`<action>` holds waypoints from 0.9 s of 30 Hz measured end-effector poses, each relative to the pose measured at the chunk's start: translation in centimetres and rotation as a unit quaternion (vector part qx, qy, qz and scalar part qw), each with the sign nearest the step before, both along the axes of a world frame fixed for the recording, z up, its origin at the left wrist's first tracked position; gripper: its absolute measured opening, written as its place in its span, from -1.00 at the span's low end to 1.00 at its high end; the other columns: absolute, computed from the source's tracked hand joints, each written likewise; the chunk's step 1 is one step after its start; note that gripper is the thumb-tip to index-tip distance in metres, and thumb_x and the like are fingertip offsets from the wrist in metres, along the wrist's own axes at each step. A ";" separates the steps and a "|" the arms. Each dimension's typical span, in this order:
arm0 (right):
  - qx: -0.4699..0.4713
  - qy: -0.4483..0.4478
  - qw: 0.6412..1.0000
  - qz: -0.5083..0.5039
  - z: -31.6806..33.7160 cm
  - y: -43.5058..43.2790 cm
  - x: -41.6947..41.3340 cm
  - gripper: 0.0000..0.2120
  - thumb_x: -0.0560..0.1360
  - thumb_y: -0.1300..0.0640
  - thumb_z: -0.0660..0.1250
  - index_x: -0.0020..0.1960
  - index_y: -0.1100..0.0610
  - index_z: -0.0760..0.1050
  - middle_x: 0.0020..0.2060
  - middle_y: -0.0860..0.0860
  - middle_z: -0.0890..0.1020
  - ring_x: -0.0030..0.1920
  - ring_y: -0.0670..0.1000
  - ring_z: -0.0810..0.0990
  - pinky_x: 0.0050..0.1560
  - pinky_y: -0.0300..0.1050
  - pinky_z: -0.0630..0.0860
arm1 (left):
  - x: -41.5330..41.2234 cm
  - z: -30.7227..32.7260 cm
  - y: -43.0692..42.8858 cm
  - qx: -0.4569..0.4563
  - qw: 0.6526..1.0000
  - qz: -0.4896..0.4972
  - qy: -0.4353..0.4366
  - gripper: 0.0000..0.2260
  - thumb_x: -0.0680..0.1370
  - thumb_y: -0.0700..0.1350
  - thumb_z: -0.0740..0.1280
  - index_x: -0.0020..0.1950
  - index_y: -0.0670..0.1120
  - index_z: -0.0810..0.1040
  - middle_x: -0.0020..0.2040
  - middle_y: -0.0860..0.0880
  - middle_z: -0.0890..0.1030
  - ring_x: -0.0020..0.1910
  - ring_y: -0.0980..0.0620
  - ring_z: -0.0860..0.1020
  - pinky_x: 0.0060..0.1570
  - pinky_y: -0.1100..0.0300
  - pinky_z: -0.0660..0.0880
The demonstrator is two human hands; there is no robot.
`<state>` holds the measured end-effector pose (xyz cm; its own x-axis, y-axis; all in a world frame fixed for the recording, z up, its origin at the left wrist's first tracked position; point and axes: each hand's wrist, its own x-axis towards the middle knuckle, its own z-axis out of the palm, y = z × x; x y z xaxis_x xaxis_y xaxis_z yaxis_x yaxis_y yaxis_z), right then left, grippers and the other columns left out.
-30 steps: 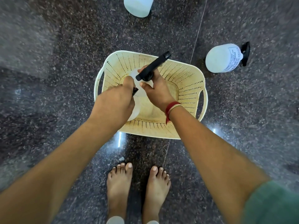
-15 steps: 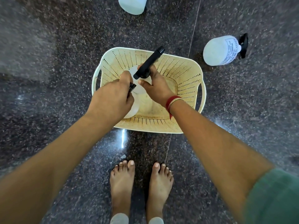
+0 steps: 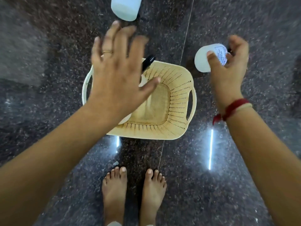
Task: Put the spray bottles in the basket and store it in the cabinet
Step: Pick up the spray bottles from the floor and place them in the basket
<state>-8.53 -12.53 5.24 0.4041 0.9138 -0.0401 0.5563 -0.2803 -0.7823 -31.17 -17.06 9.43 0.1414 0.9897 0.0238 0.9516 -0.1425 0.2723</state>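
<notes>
Reaching: left hand [image 3: 117,75] splayed, empty, above cream perforated plastic basket [image 3: 177,101]; right hand [image 3: 228,69] curled on white labelled spray bottle [image 3: 203,61] right of basket, grip unclear.

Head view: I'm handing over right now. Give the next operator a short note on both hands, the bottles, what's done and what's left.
Left hand: open, fingers spread, empty, above the basket, reaching toward the far bottle.
Right hand: closing around the labelled bottle lying on the floor right of the basket; grip not yet firm.
Done: one bottle lies in the basket, mostly hidden under the left hand.
Left: put both floor bottles in the basket, then carry it to the cabinet, which is not in view.
</notes>
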 end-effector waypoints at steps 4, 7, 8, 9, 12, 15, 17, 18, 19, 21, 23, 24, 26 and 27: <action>-0.162 -0.042 0.980 -0.108 -4.8 4.1 4.2 -0.23 0.44 -0.07 0.38 0.50 0.13 0.09 0.44 0.17 0.18 0.40 0.18 0.30 0.41 0.03 0.27 | 6.0 -0.2 2.9 0.009 0.998 -0.059 -0.004 -0.37 0.45 0.21 0.28 0.40 -0.11 0.28 0.50 -0.21 0.19 0.52 -0.22 0.01 0.39 -0.33 -0.04; -0.287 -0.040 0.951 -0.109 -7.5 5.8 5.4 -0.06 0.42 -0.20 0.37 0.55 0.06 -0.11 0.53 0.19 -0.06 0.46 0.30 0.19 0.45 0.12 0.19 | 9.8 -2.0 4.6 -0.012 0.996 -0.082 0.043 -0.33 0.45 0.18 0.28 0.44 -0.12 0.20 0.54 -0.22 0.03 0.52 -0.24 -0.12 0.38 -0.33 -0.17; -0.295 -0.023 0.949 -0.106 -8.1 6.2 5.5 -0.05 0.41 -0.22 0.37 0.56 0.01 -0.14 0.54 0.20 -0.13 0.47 0.32 0.16 0.46 0.14 0.18 | 10.9 -2.8 4.9 -0.013 0.994 -0.095 0.058 -0.33 0.46 0.17 0.28 0.46 -0.13 0.18 0.55 -0.23 0.02 0.52 -0.25 -0.13 0.38 -0.32 -0.19; -0.296 -0.007 0.949 -0.108 -8.7 6.6 5.4 -0.04 0.40 -0.24 0.36 0.55 -0.04 -0.16 0.53 0.20 -0.18 0.47 0.33 0.15 0.45 0.17 0.17 | 11.9 -3.6 5.0 -0.015 0.992 -0.109 0.069 -0.32 0.47 0.17 0.28 0.47 -0.13 0.16 0.55 -0.23 0.01 0.52 -0.24 -0.13 0.38 -0.31 -0.21; -0.282 0.030 0.949 -0.136 -10.1 7.7 4.9 -0.05 0.38 -0.26 0.37 0.54 -0.10 -0.14 0.52 0.26 -0.18 0.42 0.37 0.23 0.37 0.15 0.27 | 13.9 -5.8 4.8 -0.047 0.986 -0.137 0.084 -0.29 0.48 0.17 0.26 0.51 -0.13 0.09 0.55 -0.22 0.00 0.52 -0.22 -0.15 0.40 -0.27 -0.25; -0.229 0.080 0.958 -0.152 -11.0 8.5 5.0 -0.08 0.34 -0.15 0.46 0.51 -0.08 0.00 0.47 0.23 0.09 0.29 0.26 0.40 0.15 0.01 0.42 | 14.1 -7.7 4.6 -0.080 0.982 -0.146 0.088 -0.29 0.49 0.23 0.21 0.49 -0.13 0.13 0.55 -0.22 0.02 0.53 -0.21 -0.15 0.40 -0.25 -0.25; -0.193 0.101 0.965 -0.144 -11.3 8.4 5.2 -0.15 0.31 -0.08 0.50 0.45 -0.04 0.11 0.34 0.17 0.31 0.16 0.19 0.49 0.07 -0.03 0.51 | 13.6 -8.5 4.5 -0.091 0.982 -0.145 0.082 -0.33 0.51 0.24 0.16 0.49 -0.13 0.15 0.55 -0.21 0.05 0.53 -0.21 -0.14 0.41 -0.25 -0.24; -0.178 0.098 0.969 -0.141 -11.4 8.2 5.3 -0.20 0.29 -0.06 0.51 0.40 -0.02 0.17 0.26 0.14 0.39 0.10 0.16 0.51 0.06 -0.01 0.55 | 13.4 -8.7 4.5 -0.093 0.983 -0.143 0.072 -0.36 0.53 0.22 0.13 0.49 -0.13 0.16 0.54 -0.21 0.07 0.53 -0.21 -0.13 0.41 -0.25 -0.24; -0.160 0.090 0.973 -0.139 -11.2 7.9 5.3 -0.23 0.28 -0.04 0.52 0.36 0.01 0.21 0.20 0.13 0.43 0.06 0.12 0.53 0.05 0.01 0.58 | 13.3 -8.9 4.6 -0.093 0.984 -0.140 0.054 -0.39 0.55 0.19 0.11 0.49 -0.12 0.16 0.54 -0.21 0.08 0.53 -0.21 -0.12 0.41 -0.24 -0.24; -0.118 0.085 0.982 -0.122 -10.2 7.2 5.1 -0.26 0.27 -0.02 0.52 0.32 0.06 0.24 0.13 0.12 0.49 0.03 0.07 0.56 0.05 0.02 0.60 | 12.9 -8.6 4.9 -0.103 0.988 -0.118 -0.007 -0.44 0.57 0.15 0.06 0.49 -0.10 0.16 0.53 -0.20 0.11 0.53 -0.20 -0.10 0.42 -0.22 -0.22; -0.072 0.077 0.992 -0.073 -8.8 6.3 4.7 -0.29 0.24 -0.01 0.54 0.27 0.08 0.28 0.12 0.11 0.52 0.07 0.04 0.56 0.08 0.01 0.59 | 12.5 -8.1 5.4 -0.103 0.988 -0.084 -0.080 -0.46 0.58 0.15 0.04 0.50 -0.08 0.15 0.53 -0.20 0.13 0.53 -0.20 -0.08 0.44 -0.19 -0.16; -0.045 0.069 0.996 -0.041 -7.8 5.8 4.5 -0.33 0.24 -0.01 0.54 0.22 0.06 0.30 0.12 0.10 0.53 0.09 0.03 0.56 0.08 0.02 0.57 | 12.3 -7.8 5.8 -0.100 0.987 -0.071 -0.105 -0.46 0.58 0.16 0.03 0.50 -0.09 0.15 0.52 -0.19 0.15 0.53 -0.20 -0.07 0.45 -0.18 -0.13; 0.008 0.049 0.999 0.017 -5.6 4.8 3.9 -0.38 0.24 0.02 0.56 0.16 0.05 0.29 0.11 0.13 0.53 0.12 0.10 0.54 0.08 0.07 0.55 | 11.8 -6.8 6.7 -0.095 0.983 -0.044 -0.153 -0.45 0.59 0.17 0.04 0.49 -0.10 0.16 0.50 -0.17 0.19 0.53 -0.19 -0.04 0.48 -0.15 -0.05; 0.038 0.050 0.997 0.040 -4.4 4.3 3.5 -0.38 0.26 0.03 0.56 0.16 0.06 0.28 0.11 0.16 0.52 0.12 0.15 0.53 0.06 0.10 0.55 | 11.5 -6.3 7.1 -0.098 0.977 -0.033 -0.187 -0.46 0.59 0.18 0.05 0.48 -0.10 0.17 0.49 -0.15 0.22 0.53 -0.18 -0.02 0.48 -0.14 -0.02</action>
